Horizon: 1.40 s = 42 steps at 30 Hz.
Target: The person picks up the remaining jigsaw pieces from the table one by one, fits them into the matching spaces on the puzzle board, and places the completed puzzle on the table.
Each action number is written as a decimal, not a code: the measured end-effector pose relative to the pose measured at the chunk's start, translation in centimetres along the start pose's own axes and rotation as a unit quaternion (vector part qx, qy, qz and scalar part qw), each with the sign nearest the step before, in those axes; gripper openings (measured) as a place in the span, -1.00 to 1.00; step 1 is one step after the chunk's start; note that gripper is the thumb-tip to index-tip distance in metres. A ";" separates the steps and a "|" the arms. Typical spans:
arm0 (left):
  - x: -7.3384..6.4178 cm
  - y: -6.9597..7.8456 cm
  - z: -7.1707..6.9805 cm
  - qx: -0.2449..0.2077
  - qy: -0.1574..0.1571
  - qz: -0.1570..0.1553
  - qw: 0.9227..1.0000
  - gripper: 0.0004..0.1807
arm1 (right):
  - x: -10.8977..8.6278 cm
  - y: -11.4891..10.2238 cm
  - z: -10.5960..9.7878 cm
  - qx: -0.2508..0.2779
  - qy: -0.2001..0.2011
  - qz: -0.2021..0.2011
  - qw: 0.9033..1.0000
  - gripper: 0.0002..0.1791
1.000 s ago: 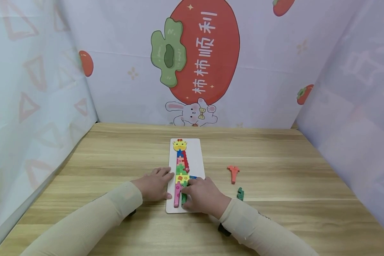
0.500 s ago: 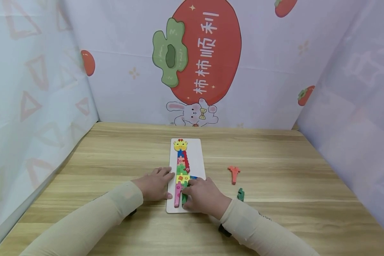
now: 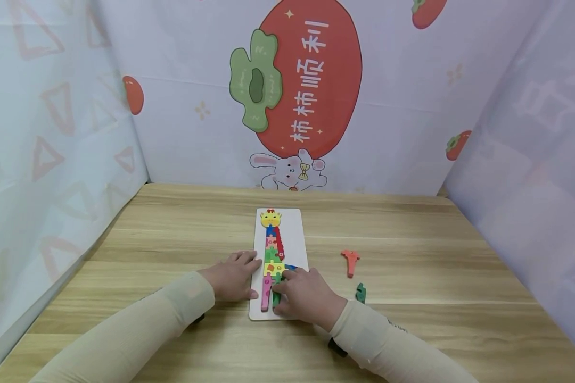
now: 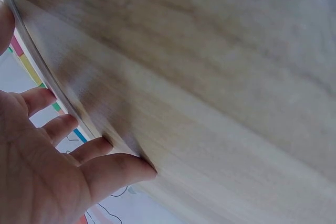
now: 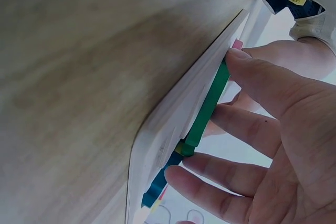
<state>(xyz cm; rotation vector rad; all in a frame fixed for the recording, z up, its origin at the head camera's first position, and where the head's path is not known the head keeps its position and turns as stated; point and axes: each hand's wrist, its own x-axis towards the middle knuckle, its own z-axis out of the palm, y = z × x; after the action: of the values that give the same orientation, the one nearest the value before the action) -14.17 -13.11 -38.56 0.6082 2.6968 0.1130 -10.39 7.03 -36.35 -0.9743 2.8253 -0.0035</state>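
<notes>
A white puzzle board (image 3: 291,229) carries a giraffe made of interlocking coloured pieces, with a yellow head piece (image 3: 270,218) at the far end. My left hand (image 3: 232,276) lies with fingers spread along the board's left edge, thumb on its near-left rim. On the near right of the board, my right hand (image 3: 309,298) holds a green leg puzzle piece (image 5: 212,100) between thumb and fingers. This piece sits beside a pink leg piece (image 3: 267,292), below the yellow body. A blue piece (image 5: 157,187) shows by the right fingertips, partly hidden from above by the hand.
Right of the board, an orange puzzle piece (image 3: 350,263) and a dark green puzzle piece (image 3: 361,293) lie loose on the wooden table (image 3: 172,213). Printed cloth walls (image 3: 182,138) stand at the back and both sides.
Both hands keep their places on the board, and the pieces stay where they were. Only the head view shifts slightly.
</notes>
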 end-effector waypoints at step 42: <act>-0.6 0.5 -0.6 -0.006 -0.002 0.003 1.000 -0.12 | -0.3 0.2 0.2 -0.005 0.007 -0.003 1.000 -0.49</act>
<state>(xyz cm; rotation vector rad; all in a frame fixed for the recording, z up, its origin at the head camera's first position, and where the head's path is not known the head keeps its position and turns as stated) -13.70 -12.91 -37.78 0.6111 2.6894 0.1303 -10.23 7.35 -36.47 -0.9893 2.8381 0.0022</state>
